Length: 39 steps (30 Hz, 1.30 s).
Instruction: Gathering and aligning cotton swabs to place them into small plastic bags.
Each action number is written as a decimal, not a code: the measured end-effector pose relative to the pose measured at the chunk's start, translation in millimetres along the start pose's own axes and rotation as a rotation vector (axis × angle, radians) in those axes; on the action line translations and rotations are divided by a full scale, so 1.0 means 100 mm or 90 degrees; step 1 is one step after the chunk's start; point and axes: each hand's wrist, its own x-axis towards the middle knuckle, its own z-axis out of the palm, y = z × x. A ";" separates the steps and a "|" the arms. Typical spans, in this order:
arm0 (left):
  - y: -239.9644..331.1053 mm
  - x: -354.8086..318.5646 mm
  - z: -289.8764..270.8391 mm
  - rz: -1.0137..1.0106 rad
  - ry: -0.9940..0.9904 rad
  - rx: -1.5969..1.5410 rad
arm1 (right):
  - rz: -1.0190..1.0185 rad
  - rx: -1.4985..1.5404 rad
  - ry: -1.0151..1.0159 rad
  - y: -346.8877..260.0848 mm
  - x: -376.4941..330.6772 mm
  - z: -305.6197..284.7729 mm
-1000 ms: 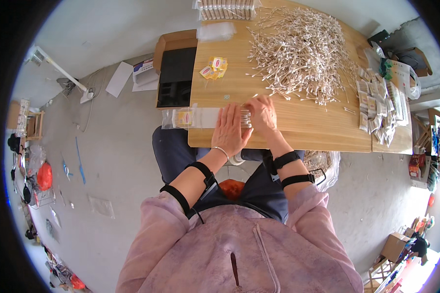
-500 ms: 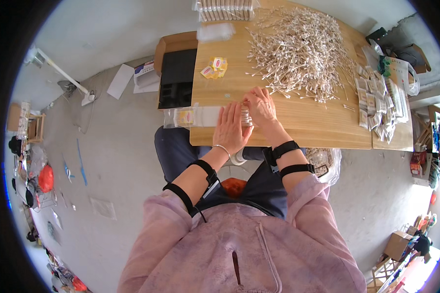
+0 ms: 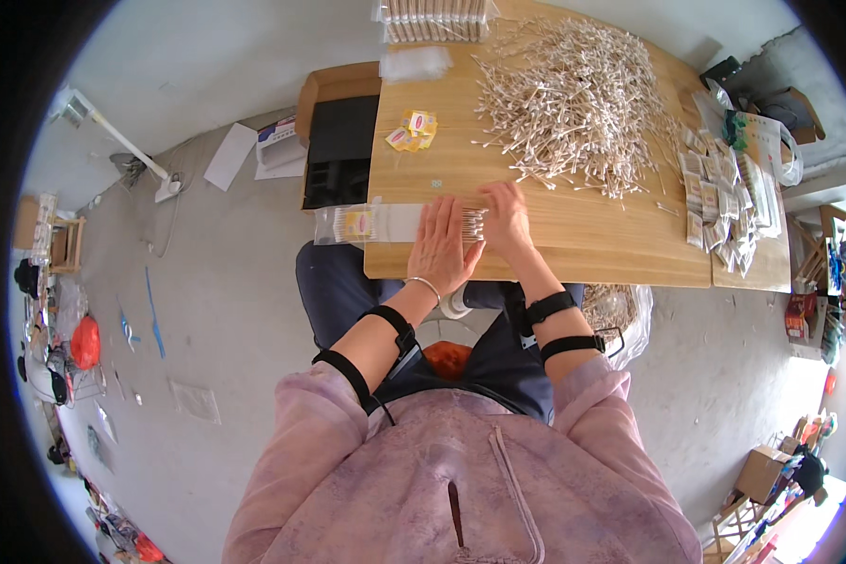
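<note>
My left hand (image 3: 445, 244) lies flat, its fingers stretched together over a row of cotton swabs (image 3: 474, 225) at the near edge of the table. White swab tips stick out to the right of it. Left of the hand, a white strip (image 3: 401, 224) runs to a clear plastic bag (image 3: 325, 226) holding swabs and a yellow label card (image 3: 355, 224). The bag's end hangs past the table's left edge. My right hand (image 3: 506, 218) is beside the swab tips, its fingers curled together; what they hold, if anything, is hidden.
A big heap of loose cotton swabs (image 3: 583, 99) covers the far right. Several yellow cards (image 3: 412, 132), clear bags (image 3: 415, 63) and a stack of packed swabs (image 3: 435, 21) lie far left. Filled packs (image 3: 719, 199) pile up right. A black-lined box (image 3: 338, 146) adjoins the table.
My right hand has drawn slightly down and turned, its fingers leaving the spot above the swab tips, so more tips show. My left hand has stayed on the swabs.
</note>
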 end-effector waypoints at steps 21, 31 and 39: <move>-0.03 0.11 0.06 0.013 -0.151 0.093 | 0.035 -0.057 0.118 0.03 -0.38 -0.14; -0.24 0.12 0.06 -0.127 0.154 -0.376 | 0.149 0.275 0.172 -0.25 -0.21 0.21; -0.35 0.10 0.13 -0.251 0.141 -0.733 | 0.127 0.312 0.079 -0.35 -0.14 0.35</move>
